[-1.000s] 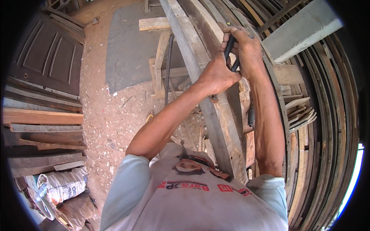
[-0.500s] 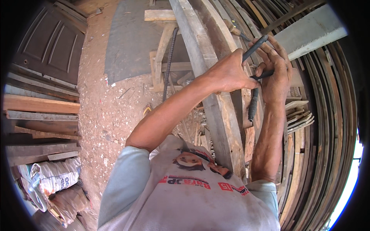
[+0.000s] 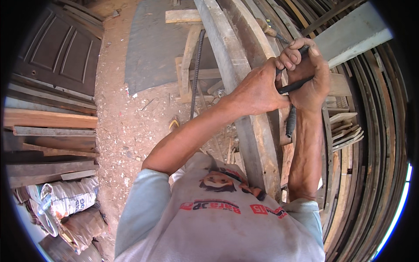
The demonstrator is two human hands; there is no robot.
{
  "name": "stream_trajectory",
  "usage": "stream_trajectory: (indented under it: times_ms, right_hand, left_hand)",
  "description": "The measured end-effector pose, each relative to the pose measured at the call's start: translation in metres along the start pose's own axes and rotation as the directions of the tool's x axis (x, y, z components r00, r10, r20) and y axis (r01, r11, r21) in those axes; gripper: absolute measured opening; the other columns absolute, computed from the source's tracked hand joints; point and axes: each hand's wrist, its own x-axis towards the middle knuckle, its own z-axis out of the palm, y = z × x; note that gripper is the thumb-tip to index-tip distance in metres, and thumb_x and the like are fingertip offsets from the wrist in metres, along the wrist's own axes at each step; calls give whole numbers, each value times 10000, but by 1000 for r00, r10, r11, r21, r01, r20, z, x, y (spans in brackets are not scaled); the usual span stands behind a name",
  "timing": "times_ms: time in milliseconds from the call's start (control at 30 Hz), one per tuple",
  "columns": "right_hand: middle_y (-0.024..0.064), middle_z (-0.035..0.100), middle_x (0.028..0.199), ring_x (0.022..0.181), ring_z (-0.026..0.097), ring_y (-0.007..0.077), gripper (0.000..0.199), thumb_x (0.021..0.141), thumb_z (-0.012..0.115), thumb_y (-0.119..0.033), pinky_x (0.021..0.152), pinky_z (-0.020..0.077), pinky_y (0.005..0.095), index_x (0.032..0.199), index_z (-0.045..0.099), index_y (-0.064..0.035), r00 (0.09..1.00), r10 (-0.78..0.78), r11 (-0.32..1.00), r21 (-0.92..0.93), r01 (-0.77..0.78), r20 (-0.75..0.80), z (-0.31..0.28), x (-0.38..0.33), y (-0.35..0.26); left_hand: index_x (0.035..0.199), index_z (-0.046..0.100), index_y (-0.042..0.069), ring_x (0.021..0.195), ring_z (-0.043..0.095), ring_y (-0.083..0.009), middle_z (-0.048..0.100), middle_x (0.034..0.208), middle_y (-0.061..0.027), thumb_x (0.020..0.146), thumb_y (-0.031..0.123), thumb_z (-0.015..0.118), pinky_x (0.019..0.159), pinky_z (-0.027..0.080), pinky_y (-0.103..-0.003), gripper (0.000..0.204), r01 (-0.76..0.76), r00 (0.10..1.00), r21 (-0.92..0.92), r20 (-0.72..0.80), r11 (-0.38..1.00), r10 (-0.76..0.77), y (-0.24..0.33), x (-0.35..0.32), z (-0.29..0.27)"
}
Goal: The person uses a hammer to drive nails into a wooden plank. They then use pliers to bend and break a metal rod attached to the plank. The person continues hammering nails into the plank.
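Hands point(image 3: 283, 83) now seemingly closer together.

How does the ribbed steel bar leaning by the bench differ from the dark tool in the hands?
The steel bar is long, thin and ribbed all along; the dark tool looks shorter, with a thicker ridged handle. The bar stands free, untouched, near the wooden bench; the tool is clasped by both the left hand and right hand against the curved beam. Both look like dark metal.

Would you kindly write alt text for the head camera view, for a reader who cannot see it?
Seen from above, a person's left hand and right hand grip a dark metal tool against a long curved wooden beam. Stacked planks and filled sacks lie left on a dirt floor.
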Motion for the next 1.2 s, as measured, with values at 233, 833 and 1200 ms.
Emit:
stream_trajectory:
  times_ms: [233, 833, 1200]
  right_hand:
    - [62, 488, 793, 766, 477, 161, 369, 993, 398, -266, 744, 446, 334, 1026, 568, 59, 995, -71, 989, -133, 62, -65, 9, -13, -2]
    - [41, 427, 798, 702, 416, 168, 352, 1064, 522, -411, 745, 427, 399, 993, 487, -68, 980, -194, 935, -309, 172, -41, 29, -77, -11]
    - [39, 491, 855, 779, 515, 198, 435, 1020, 592, -509, 831, 473, 432, 1129, 520, -94, 982, -185, 903, -400, 157, -30, 29, -89, -16]
  left_hand:
    - [1057, 552, -5, 694, 675, -293, 615, 761, -121, 706, 124, 856, 656, 534, -399, 481, -96, 976, 52, -190, 994, 105, -6, -5, 20]
    - [855, 538, 63, 680, 661, -349, 603, 729, -106, 662, 154, 890, 588, 509, -424, 411, -326, 940, 135, -62, 936, 336, -22, -33, 26]
    - [895, 519, 65, 710, 649, -317, 581, 774, -94, 612, 137, 896, 615, 509, -418, 477, -438, 899, 36, 41, 898, 437, -20, -31, 17]
